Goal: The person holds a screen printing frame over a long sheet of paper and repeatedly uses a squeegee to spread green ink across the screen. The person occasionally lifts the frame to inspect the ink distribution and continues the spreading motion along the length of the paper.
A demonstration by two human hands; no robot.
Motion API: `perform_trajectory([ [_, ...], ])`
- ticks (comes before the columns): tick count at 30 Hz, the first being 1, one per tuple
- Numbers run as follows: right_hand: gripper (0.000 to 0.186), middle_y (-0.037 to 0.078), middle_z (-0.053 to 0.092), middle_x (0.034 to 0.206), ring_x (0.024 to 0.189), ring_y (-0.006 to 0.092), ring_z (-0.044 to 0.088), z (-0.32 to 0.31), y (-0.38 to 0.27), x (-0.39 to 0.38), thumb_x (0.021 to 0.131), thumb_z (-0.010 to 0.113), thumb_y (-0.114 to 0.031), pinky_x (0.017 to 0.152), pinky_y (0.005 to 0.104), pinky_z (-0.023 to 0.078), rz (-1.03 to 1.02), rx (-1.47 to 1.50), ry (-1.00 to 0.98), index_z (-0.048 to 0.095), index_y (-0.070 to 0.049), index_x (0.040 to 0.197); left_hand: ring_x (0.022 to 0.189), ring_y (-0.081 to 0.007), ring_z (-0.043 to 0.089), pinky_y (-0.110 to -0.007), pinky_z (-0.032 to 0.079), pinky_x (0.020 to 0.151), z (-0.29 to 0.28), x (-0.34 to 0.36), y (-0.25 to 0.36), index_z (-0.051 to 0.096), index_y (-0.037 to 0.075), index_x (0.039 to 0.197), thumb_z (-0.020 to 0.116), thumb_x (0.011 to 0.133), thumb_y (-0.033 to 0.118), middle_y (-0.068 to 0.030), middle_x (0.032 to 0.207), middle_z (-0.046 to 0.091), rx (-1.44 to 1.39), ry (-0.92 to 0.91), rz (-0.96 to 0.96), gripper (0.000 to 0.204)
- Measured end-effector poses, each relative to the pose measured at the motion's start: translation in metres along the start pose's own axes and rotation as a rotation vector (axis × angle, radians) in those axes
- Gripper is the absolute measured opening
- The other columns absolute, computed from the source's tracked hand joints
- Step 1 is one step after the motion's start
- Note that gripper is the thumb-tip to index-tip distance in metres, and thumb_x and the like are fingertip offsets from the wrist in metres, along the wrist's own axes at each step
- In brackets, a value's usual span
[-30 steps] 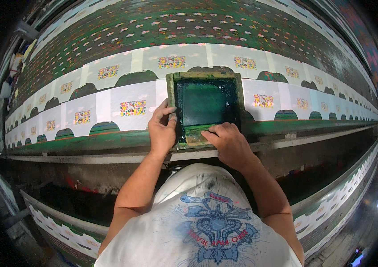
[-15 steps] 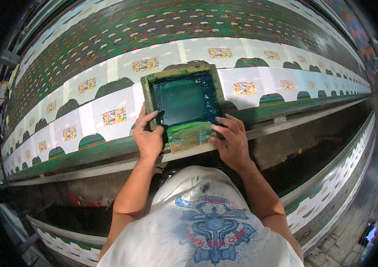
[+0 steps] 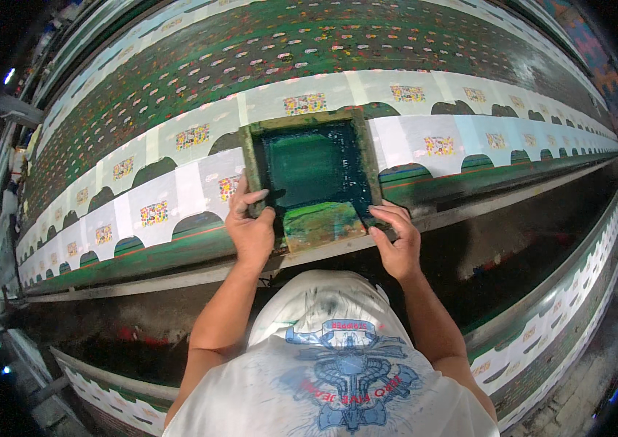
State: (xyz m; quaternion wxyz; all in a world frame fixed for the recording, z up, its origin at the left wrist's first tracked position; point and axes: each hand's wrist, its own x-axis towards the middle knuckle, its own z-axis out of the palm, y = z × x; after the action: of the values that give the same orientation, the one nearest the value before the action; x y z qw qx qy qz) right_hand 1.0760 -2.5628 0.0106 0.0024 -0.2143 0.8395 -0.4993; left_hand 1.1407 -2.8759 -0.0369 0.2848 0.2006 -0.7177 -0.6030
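Note:
Both hands hold a screen-printing frame (image 3: 373, 156), a square wooden frame with a dark green, ink-wet mesh inside. A green-stained block or board (image 3: 323, 223) sits across its near end. My left hand (image 3: 252, 227) grips the left side near the lower corner, thumb on top. At the lower right corner, my right hand (image 3: 398, 237) pinches the frame between fingers and thumb. Under or just behind the frame run white fabric pieces (image 3: 398, 142) with small multicoloured prints (image 3: 154, 213). Whether the frame touches them, I cannot tell.
A long green printing table (image 3: 185, 251) crosses in front of me, its pale rail (image 3: 141, 280) along the near edge. Another row of printed white pieces (image 3: 371, 93) lies farther back. A second table (image 3: 534, 339) with similar pieces stands at the lower right.
I have shifted to the right along the table with the frame in both hands. The printed pieces slide left in view, and another print shows beside my left hand.

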Motion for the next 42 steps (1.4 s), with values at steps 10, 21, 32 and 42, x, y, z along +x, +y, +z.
perform_trajectory([
  [10, 0.039, 0.015, 0.078, 0.133, 0.138, 0.0386, 0.066, -0.087, 0.056, 0.014, 0.089, 0.083, 0.001, 0.121, 0.0506, 0.049, -0.064, 0.121, -0.067, 0.080, -0.005, 0.128, 0.165, -0.0367, 0.045, -0.044, 0.035, 0.133, 0.088, -0.021, 0.003, 0.077, -0.002, 0.110, 0.069, 0.080, -0.020, -0.0298, 0.174, 0.048, -0.068, 0.011, -0.147, 0.037],
  [21, 0.035, 0.014, 0.075, 0.134, 0.136, 0.0420, 0.065, -0.100, 0.041, 0.023, 0.089, 0.083, 0.000, 0.116, 0.0539, 0.053, -0.319, -0.058, -0.161, 0.080, -0.004, 0.124, 0.163, -0.0359, 0.047, -0.044, 0.038, 0.133, 0.090, -0.022, 0.008, 0.077, -0.002, 0.110, 0.068, 0.078, -0.025, -0.0304, 0.175, 0.047, -0.160, 0.024, -0.215, 0.041],
  [32, 0.041, 0.012, 0.073, 0.128, 0.121, 0.0345, 0.068, -0.048, -0.003, 0.068, 0.091, 0.074, -0.009, 0.105, 0.0473, 0.054, -0.620, -0.437, -0.555, 0.077, -0.005, 0.132, 0.164, -0.0382, 0.046, -0.045, 0.037, 0.133, 0.088, -0.020, 0.001, 0.079, 0.000, 0.106, 0.070, 0.078, -0.023, -0.0310, 0.173, 0.048, -0.135, 0.005, -0.182, 0.038],
  [42, 0.035, 0.018, 0.076, 0.120, 0.120, 0.0416, 0.071, -0.052, -0.020, 0.176, 0.096, 0.069, 0.001, 0.107, 0.0523, 0.056, -0.411, -0.451, -0.886, 0.077, -0.006, 0.129, 0.156, -0.0356, 0.055, -0.043, 0.043, 0.128, 0.094, -0.023, -0.013, 0.079, -0.002, 0.118, 0.073, 0.095, -0.010, -0.0304, 0.169, 0.054, -0.234, 0.075, -0.216, 0.025],
])
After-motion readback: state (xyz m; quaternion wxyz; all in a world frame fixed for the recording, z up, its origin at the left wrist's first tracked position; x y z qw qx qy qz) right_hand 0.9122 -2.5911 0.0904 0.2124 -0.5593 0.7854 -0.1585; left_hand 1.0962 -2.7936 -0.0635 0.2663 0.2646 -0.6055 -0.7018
